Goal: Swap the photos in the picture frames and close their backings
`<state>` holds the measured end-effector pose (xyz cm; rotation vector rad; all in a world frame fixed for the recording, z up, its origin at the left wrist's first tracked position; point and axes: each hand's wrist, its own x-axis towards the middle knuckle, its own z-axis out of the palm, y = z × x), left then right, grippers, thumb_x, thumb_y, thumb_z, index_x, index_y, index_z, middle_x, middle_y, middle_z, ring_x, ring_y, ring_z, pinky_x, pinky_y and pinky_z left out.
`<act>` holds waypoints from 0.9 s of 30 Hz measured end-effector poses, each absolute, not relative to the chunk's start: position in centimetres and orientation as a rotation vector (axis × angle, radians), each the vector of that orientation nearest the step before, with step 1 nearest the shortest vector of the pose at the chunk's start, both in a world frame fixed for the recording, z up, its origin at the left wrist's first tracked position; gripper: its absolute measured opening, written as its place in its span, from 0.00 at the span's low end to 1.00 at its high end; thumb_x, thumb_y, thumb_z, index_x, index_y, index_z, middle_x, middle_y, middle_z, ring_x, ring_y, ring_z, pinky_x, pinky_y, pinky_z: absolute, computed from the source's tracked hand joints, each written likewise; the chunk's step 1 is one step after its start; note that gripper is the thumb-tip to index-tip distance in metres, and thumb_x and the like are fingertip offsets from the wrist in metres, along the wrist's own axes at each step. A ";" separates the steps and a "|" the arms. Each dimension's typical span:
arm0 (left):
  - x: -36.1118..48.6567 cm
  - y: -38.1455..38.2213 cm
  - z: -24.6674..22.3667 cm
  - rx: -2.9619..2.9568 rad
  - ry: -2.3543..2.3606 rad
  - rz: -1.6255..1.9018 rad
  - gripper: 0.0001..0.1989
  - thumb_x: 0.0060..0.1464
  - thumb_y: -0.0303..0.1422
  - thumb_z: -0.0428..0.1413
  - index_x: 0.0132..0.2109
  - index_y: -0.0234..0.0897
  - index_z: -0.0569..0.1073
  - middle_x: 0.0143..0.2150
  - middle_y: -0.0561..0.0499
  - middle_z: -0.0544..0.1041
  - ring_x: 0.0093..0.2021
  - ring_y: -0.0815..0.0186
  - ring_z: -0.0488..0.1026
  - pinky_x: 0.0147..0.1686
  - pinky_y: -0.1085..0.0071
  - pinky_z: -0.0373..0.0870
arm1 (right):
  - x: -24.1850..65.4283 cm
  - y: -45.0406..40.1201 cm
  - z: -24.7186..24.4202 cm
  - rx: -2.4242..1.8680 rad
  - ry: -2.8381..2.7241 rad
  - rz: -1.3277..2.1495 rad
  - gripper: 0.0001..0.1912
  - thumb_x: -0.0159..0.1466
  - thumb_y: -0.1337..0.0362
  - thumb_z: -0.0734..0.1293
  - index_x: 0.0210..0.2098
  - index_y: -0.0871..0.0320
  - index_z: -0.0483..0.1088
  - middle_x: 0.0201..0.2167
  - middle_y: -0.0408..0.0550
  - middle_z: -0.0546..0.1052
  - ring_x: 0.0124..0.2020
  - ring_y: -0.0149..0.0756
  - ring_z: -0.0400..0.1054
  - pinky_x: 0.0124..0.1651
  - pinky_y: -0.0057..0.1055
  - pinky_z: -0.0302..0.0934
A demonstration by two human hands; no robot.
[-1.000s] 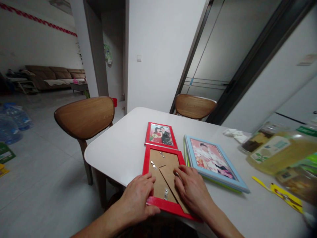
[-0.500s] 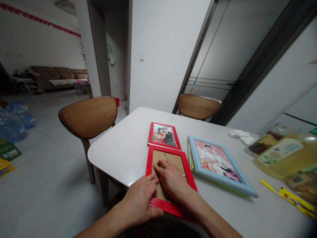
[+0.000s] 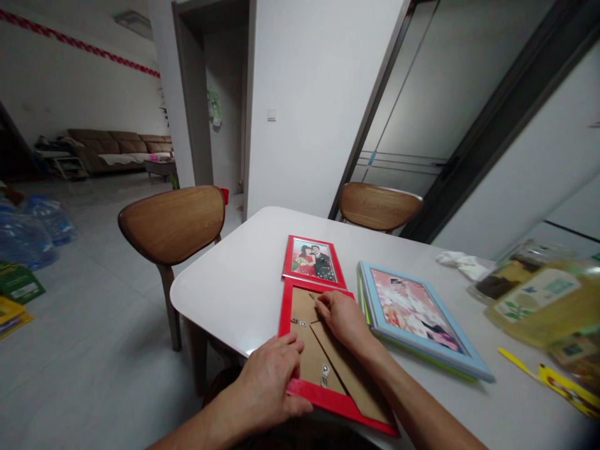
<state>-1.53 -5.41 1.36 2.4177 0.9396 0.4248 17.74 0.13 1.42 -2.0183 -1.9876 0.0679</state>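
A red photo frame (image 3: 323, 400) lies face down near the table's front edge, its brown backing board (image 3: 307, 350) showing. Several small metal clips (image 3: 325, 374) sit on the board. A brown stand flap runs slantwise across it, partly under my right arm. My left hand (image 3: 274, 375) grips the frame's near left corner, thumb at the lower edge and fingers over the side. At the far end of the board, the fingers of my right hand (image 3: 342, 315) are pinched on a metal clip (image 3: 312, 297). Touching the frame's far edge is a second red frame (image 3: 338, 269), picture up.
Right of the red frames lies a stack of frames topped by a light blue frame (image 3: 462, 369). A yellow-handled tool (image 3: 567, 390), a large bottle of yellow liquid (image 3: 534, 306) and a white cloth (image 3: 462, 264) are farther right. Wooden chairs (image 3: 175, 222) stand around the white table (image 3: 225, 294).
My right hand has moved from the left middle of the backing to its far end, uncovering the stand flap and clips. My left hand stays on the corner. The view has shifted slightly.
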 end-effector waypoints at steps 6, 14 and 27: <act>-1.4 -5.4 1.4 2.430 0.948 0.414 0.17 0.36 0.38 0.61 0.34 0.36 0.68 0.51 0.45 0.66 0.53 0.58 0.59 0.51 0.66 0.56 | 18.1 2.6 0.9 -2.191 -1.822 0.034 0.12 0.55 0.58 0.58 0.27 0.57 0.70 0.28 0.49 0.75 0.29 0.36 0.67 0.27 0.27 0.50; -1.4 -5.6 1.5 2.453 0.968 0.373 0.19 0.37 0.39 0.60 0.37 0.34 0.68 0.54 0.43 0.63 0.55 0.57 0.57 0.53 0.62 0.52 | 18.3 3.3 0.4 -2.210 -1.719 0.057 0.13 0.54 0.58 0.59 0.29 0.59 0.70 0.28 0.53 0.74 0.31 0.38 0.67 0.30 0.28 0.52; -0.1 -6.7 1.8 2.477 0.855 0.430 0.19 0.43 0.33 0.57 0.44 0.33 0.64 0.55 0.41 0.62 0.56 0.58 0.55 0.57 0.57 0.40 | 21.6 -4.6 2.6 -1.787 -1.434 0.382 0.15 0.54 0.56 0.58 0.34 0.59 0.68 0.32 0.49 0.74 0.33 0.36 0.67 0.37 0.30 0.58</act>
